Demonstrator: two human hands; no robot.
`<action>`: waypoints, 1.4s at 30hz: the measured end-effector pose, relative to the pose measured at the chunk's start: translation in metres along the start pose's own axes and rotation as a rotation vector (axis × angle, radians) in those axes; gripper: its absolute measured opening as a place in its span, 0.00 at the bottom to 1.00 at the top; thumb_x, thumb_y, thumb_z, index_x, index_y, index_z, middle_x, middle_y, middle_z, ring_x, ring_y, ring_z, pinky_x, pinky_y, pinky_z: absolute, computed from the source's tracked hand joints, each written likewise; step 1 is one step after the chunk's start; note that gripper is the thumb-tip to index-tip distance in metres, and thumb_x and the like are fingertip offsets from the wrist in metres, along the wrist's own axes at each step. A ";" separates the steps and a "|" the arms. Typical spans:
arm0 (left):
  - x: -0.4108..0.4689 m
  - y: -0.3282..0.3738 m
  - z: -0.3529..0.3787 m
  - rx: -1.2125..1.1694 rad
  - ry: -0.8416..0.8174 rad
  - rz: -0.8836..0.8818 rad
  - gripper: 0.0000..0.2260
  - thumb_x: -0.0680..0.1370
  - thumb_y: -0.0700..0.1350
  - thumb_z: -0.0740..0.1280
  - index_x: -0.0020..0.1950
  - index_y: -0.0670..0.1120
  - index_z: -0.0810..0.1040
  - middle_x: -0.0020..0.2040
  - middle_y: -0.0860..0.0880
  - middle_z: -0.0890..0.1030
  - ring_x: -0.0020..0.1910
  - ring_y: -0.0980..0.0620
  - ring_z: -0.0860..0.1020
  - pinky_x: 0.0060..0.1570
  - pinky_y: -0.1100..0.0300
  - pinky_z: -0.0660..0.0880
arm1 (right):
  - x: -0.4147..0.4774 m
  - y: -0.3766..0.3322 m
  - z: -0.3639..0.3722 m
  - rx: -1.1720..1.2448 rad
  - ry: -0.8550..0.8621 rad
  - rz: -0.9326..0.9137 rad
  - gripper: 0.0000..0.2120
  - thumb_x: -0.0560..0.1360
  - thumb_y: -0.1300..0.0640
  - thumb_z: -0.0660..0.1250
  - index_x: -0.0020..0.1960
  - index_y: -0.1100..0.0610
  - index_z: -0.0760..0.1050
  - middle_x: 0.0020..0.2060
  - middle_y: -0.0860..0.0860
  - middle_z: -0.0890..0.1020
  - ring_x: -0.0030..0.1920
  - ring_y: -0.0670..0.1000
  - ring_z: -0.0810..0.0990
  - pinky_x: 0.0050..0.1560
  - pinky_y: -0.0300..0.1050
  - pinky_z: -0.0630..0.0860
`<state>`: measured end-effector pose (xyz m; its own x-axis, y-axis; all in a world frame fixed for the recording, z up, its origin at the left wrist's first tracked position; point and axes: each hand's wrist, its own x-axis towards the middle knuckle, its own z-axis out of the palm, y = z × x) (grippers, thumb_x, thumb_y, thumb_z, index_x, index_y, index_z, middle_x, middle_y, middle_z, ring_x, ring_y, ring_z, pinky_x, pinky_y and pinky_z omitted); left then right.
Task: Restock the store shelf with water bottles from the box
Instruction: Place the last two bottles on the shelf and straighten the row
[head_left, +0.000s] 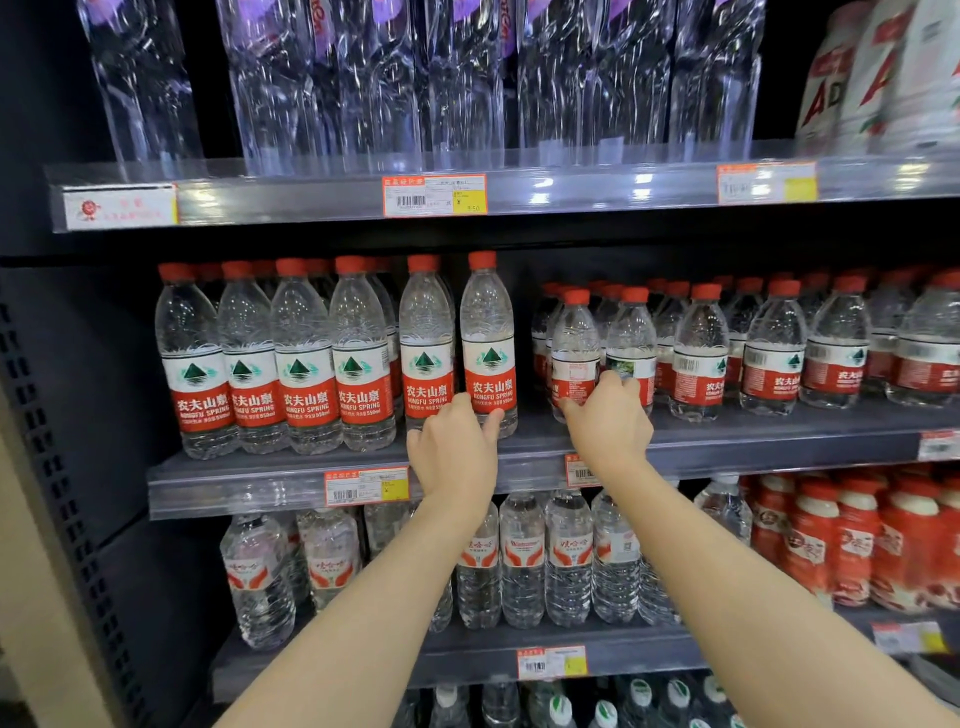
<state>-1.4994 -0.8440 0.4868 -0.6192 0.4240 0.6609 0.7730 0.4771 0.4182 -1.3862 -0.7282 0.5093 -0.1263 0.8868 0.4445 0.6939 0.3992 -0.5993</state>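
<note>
Red-capped water bottles with red and white labels fill the middle shelf (322, 467). My left hand (452, 447) grips the base of the rightmost tall bottle (488, 332) in the left row, thumb and fingers around its lower label. My right hand (608, 421) holds the bottom of a smaller red-capped bottle (574, 338) at the front of the right group. Both bottles stand upright on the shelf. A narrow gap separates the tall row from the smaller bottles. The box is out of view.
Large clear bottles (457, 78) stand on the shelf above. Below are clear bottles with red-orange labels (519, 561) and red drink bottles (857, 540) at the right. Price tags (434, 195) line the shelf edges. A dark perforated side panel (47, 467) bounds the left.
</note>
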 end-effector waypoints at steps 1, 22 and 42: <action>0.001 0.000 0.001 0.005 0.004 0.002 0.17 0.83 0.60 0.65 0.59 0.47 0.79 0.50 0.48 0.86 0.50 0.44 0.84 0.52 0.50 0.75 | 0.000 0.000 0.001 0.006 0.005 0.000 0.23 0.79 0.47 0.70 0.66 0.60 0.71 0.64 0.57 0.74 0.57 0.61 0.81 0.45 0.50 0.70; -0.014 -0.006 0.004 0.065 0.125 0.169 0.14 0.80 0.54 0.70 0.53 0.43 0.81 0.45 0.45 0.84 0.45 0.42 0.81 0.42 0.49 0.75 | 0.002 0.002 0.002 0.109 -0.020 0.008 0.26 0.72 0.42 0.75 0.58 0.58 0.71 0.54 0.55 0.81 0.51 0.59 0.82 0.44 0.48 0.71; -0.001 0.093 0.009 -0.160 -0.461 0.079 0.36 0.79 0.36 0.64 0.85 0.44 0.52 0.64 0.40 0.79 0.59 0.38 0.80 0.49 0.48 0.77 | 0.017 0.015 -0.020 0.188 -0.274 -0.130 0.21 0.77 0.51 0.68 0.69 0.54 0.72 0.59 0.53 0.84 0.58 0.58 0.82 0.55 0.52 0.79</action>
<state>-1.4283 -0.7932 0.5190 -0.5268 0.7679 0.3645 0.8089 0.3210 0.4926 -1.3632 -0.7115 0.5214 -0.4078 0.8453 0.3451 0.5205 0.5258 -0.6728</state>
